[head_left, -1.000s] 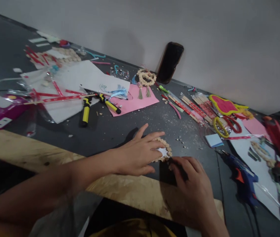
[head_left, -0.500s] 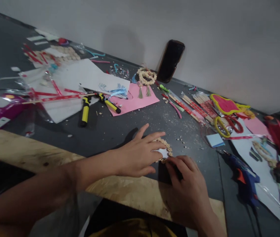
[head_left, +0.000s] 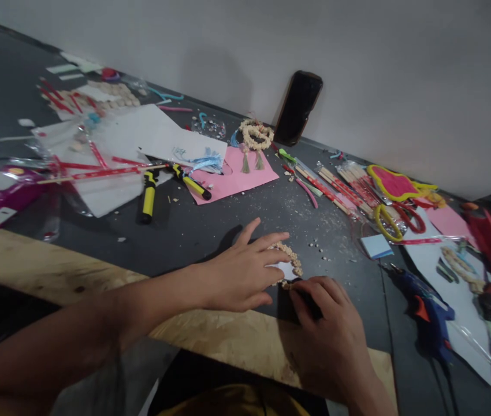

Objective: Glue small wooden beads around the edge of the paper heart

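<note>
A small round piece of white paper (head_left: 286,269) rimmed with tan, bead-like bits (head_left: 294,257) lies on the dark table near its front edge. My left hand (head_left: 245,268) rests flat over the left side of this piece, fingers spread and hiding part of it. At the rim's lower right, my right hand (head_left: 330,309) has thumb and forefinger pinched together. Whatever sits between those fingertips is hidden or too small to make out. Several tiny dark and pale stones (head_left: 318,249) are scattered just beyond the piece.
A blue glue gun (head_left: 425,312) lies at right, beside yellow- and red-handled scissors (head_left: 387,223). Yellow-black pliers (head_left: 148,199) rest on the left, near pink paper (head_left: 239,182). A phone (head_left: 300,107) leans on the wall. A purple power strip (head_left: 7,199) sits far left.
My right hand has moved slightly left along the rim's lower edge, fingertips still pinched. My left hand stays in place over the piece.
</note>
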A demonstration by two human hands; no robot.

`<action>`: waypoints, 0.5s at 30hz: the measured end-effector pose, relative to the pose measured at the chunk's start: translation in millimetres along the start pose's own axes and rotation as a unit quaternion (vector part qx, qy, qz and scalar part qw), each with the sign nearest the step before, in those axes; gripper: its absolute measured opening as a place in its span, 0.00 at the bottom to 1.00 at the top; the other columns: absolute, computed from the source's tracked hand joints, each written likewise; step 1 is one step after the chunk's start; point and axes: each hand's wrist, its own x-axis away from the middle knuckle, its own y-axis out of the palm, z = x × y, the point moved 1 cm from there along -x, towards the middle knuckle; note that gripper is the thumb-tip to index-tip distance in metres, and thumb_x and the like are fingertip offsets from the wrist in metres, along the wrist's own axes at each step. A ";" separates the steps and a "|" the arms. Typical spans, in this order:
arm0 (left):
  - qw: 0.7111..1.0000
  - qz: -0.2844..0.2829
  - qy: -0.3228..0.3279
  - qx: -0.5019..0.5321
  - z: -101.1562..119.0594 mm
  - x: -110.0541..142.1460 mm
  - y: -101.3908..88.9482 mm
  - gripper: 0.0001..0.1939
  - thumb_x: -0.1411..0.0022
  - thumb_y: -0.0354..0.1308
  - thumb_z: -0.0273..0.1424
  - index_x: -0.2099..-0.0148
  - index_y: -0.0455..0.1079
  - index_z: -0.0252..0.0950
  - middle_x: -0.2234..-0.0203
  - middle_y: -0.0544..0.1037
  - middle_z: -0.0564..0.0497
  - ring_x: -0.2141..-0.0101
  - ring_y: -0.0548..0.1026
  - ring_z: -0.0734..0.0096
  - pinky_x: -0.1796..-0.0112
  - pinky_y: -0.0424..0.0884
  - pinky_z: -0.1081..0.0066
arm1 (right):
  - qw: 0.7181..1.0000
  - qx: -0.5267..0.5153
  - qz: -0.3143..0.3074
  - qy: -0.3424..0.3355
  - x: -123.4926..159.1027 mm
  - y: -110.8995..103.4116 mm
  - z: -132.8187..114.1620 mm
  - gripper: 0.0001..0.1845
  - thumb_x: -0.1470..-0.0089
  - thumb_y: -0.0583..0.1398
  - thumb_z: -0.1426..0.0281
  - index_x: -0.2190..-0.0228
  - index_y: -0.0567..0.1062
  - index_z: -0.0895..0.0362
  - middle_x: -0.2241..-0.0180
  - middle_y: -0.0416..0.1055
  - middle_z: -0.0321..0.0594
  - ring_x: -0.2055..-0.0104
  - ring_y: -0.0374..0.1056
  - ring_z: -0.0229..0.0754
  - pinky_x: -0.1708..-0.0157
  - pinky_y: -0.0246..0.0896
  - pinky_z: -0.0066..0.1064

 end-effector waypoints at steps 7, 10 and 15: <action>1.000 0.020 0.003 0.014 0.3 0.3 -1.5 0.13 0.43 0.60 0.37 0.56 0.71 0.39 0.48 0.70 0.47 0.38 0.50 0.52 0.43 0.33 0.41 | 1.000 -0.014 0.016 -0.003 6.5 -10.0 2.4 0.05 0.47 0.56 0.73 0.68 0.73 0.53 0.69 0.72 0.38 0.66 0.67 0.40 0.66 0.63 0.33; 0.999 0.025 0.000 0.023 0.4 0.0 -2.5 0.12 0.43 0.60 0.37 0.57 0.71 0.40 0.48 0.70 0.48 0.38 0.51 0.53 0.42 0.34 0.42 | 0.999 -0.022 -0.018 -0.019 9.8 -13.0 0.3 0.05 0.46 0.56 0.72 0.68 0.73 0.53 0.69 0.72 0.39 0.66 0.67 0.41 0.66 0.63 0.34; 0.999 0.029 -0.015 0.031 -3.6 -0.7 -2.3 0.11 0.41 0.58 0.35 0.55 0.70 0.41 0.47 0.70 0.48 0.38 0.50 0.55 0.42 0.33 0.44 | 0.998 -0.029 -0.049 -0.012 17.4 -17.8 1.2 0.04 0.46 0.57 0.69 0.66 0.72 0.53 0.68 0.73 0.39 0.65 0.68 0.42 0.66 0.64 0.35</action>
